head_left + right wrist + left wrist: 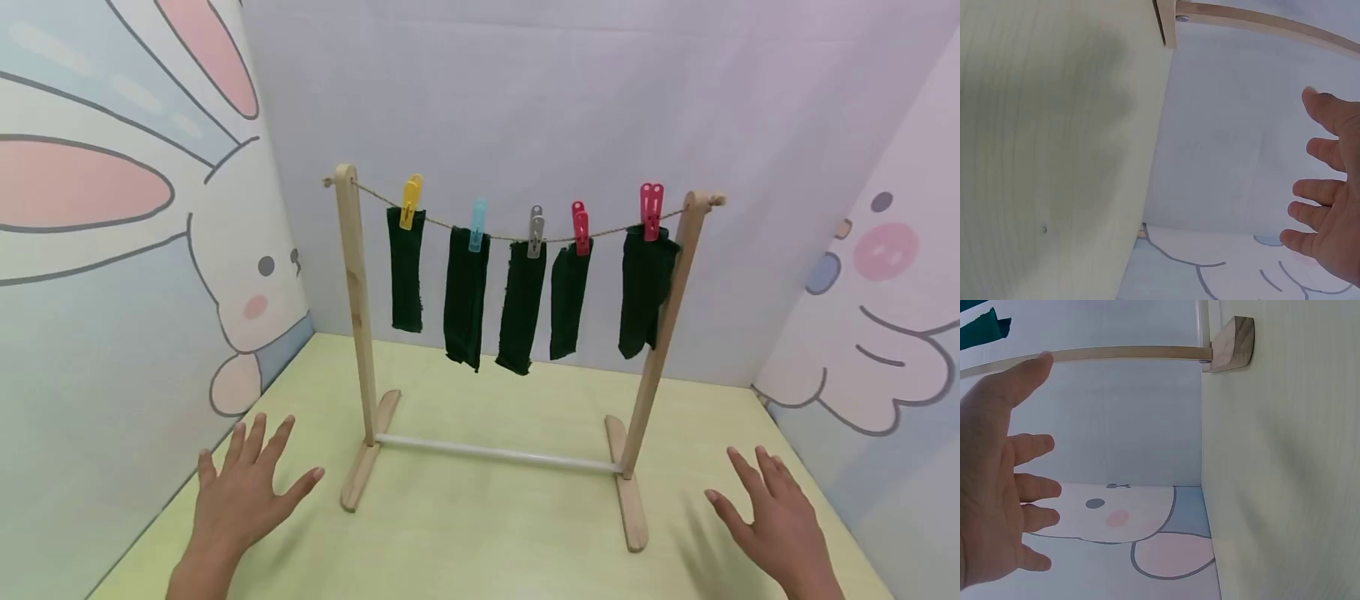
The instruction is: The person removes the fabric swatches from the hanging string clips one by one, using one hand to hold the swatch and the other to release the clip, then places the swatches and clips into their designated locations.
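Note:
My left hand (pixel 243 492) hovers over the table left of a small wooden drying rack (pixel 356 308), fingers spread and holding nothing. To the rack's right, my right hand (pixel 780 521) is likewise spread and free of any object. Several dark green cloth strips hang from the rack's string (pixel 450 225). From left to right they are held by a yellow clothespin (pixel 410 202), a light blue clothespin (pixel 477 225), a grey clothespin (pixel 536 232), a red clothespin (pixel 581 228) and, at the far right, red clipping (pixel 651 211) on a bunched cloth (pixel 647 292).
The rack stands on wooden feet (pixel 630 508) joined by a white rod (pixel 498 453), on a pale yellow table (pixel 480 533). Walls with cartoon drawings (pixel 255 275) rise at left and right, and a plain pale backdrop (pixel 510 108) stands behind.

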A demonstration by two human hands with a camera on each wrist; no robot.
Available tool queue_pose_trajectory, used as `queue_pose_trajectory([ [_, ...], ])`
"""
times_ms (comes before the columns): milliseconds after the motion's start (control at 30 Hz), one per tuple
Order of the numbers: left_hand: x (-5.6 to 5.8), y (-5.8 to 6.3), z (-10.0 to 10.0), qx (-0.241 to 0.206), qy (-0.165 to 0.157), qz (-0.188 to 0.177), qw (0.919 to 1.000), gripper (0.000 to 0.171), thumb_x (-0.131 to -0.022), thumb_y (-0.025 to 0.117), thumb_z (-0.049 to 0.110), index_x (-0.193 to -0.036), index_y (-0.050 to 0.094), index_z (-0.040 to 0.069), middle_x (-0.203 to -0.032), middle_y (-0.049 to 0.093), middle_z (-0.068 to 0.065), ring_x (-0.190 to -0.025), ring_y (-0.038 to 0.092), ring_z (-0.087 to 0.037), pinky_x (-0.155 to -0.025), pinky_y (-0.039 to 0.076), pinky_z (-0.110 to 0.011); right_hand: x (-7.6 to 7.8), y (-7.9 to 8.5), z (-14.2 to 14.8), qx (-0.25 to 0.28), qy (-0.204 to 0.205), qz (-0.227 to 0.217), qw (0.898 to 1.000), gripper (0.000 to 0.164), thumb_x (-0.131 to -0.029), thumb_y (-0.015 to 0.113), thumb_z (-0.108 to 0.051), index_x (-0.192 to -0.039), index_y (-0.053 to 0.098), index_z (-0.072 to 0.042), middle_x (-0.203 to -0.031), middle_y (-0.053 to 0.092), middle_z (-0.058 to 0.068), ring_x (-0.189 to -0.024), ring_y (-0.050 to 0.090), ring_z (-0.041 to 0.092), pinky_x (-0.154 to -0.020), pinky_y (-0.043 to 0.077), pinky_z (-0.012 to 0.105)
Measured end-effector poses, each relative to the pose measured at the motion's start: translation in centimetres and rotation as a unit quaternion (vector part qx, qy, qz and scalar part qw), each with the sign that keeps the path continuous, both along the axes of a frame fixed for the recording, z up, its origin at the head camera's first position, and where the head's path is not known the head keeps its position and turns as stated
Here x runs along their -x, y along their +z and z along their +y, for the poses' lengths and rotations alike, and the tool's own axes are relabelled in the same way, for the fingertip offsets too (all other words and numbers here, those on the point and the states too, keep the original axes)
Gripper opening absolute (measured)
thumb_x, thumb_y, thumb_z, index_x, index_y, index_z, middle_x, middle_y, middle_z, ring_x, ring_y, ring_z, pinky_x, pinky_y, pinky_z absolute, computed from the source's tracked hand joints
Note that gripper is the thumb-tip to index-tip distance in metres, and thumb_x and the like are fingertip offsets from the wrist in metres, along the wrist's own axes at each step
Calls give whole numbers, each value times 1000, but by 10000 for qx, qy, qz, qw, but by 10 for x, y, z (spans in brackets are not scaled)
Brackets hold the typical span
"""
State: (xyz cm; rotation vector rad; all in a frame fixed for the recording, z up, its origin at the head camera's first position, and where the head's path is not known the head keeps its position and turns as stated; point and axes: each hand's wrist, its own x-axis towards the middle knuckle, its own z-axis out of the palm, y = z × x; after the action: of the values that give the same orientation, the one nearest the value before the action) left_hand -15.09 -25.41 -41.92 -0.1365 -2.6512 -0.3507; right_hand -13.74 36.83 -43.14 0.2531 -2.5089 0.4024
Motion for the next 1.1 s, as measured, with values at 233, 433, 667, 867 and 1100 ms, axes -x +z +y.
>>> queue_pose_trajectory([
  [233, 5, 2, 10, -349, -184, 1142, 9927, 64, -72, 74, 42, -121, 56, 4, -126, 48, -28, -114, 41, -47, -85, 27, -69, 6, 7, -18, 701, 208, 687, 9950, 53, -77, 75, -14, -123, 54, 3, -120, 47, 36, -100, 41, 58, -76, 29, 67],
  [433, 16, -2, 19, -765, -339, 2203, 9718, 53, -71, 72, 34, -110, 63, 0, -114, 57, -26, -96, 55, -46, -67, 40, -62, 12, 17, -35, 1066, 211, 935, 9897, 49, -75, 75, -6, -119, 56, 5, -116, 52, 31, -101, 45, 53, -76, 34, 61],
  [667, 23, 4, 31, -1620, -124, 2040, 9654, 46, -72, 74, 14, -113, 61, -2, -114, 56, -26, -95, 55, -47, -67, 42, -60, 23, 27, -56, 1280, 511, 1669, 9763, 47, -69, 75, 3, -114, 60, 6, -104, 61, 23, -104, 48, 0, -83, 32, 12],
  [867, 26, 17, 46, -2226, -199, 1987, 9542, 40, -76, 73, 5, -113, 61, -3, -115, 55, -24, -102, 53, -42, -73, 42, -54, 29, 31, -72, 1678, 796, 1775, 9664, 49, -66, 74, 11, -113, 62, 6, -100, 62, 22, -101, 45, -13, -78, 33, 6],
  [1100, 29, 22, 63, -2715, -334, 2263, 9349, 35, -76, 73, -2, -109, 63, -3, -110, 59, -20, -103, 55, -35, -83, 41, -32, 32, 39, -85, 2138, 1071, 1687, 9562, 44, -68, 72, 13, -111, 62, 7, -102, 63, 17, -97, 53, -6, -77, 38, 8],
])
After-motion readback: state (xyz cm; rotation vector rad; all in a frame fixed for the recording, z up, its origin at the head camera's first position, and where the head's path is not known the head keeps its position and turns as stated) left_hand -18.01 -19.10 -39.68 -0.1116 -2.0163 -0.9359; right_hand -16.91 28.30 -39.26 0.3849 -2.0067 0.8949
